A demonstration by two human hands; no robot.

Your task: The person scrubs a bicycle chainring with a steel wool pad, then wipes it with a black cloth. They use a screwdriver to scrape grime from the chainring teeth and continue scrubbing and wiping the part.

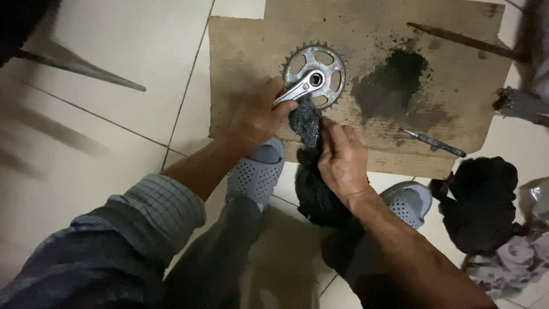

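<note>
Head view, looking down past the person's knees to a tiled floor (114, 51). Nearest the camera are two dark trouser legs and a grey checked sleeve (160, 206) rolled above the left forearm. Below them two grey perforated sandals (254, 171) stand on the tiles, the left one at the edge of a cardboard sheet (246, 51), the right one just off it.

Between the sandals a dark rag (311, 189) hangs down. The right hand (343, 163) pinches its upper end, fingers pressed together on the cloth, which it holds against the lower end of the crank arm. The left hand (257, 117) is curled around that arm, thumb and fingers closed on the bright metal, so the crank (314, 77) is gripped from the left while the rag touches it from below.

The crank lies on the cardboard, near the sheet's middle: a toothed silver chainring with cut-outs, its arm pointing down-left toward the left hand.

Right of it a black greasy stain (392, 83) spreads over the cardboard. A thin metal tool (434, 143) lies near the sheet's lower right edge, well apart from both hands. Off the sheet at the right lie a black cloth heap (483, 203) and pale crumpled rags (509, 263). A long dark rod (80, 68) crosses the tiles far left.
</note>
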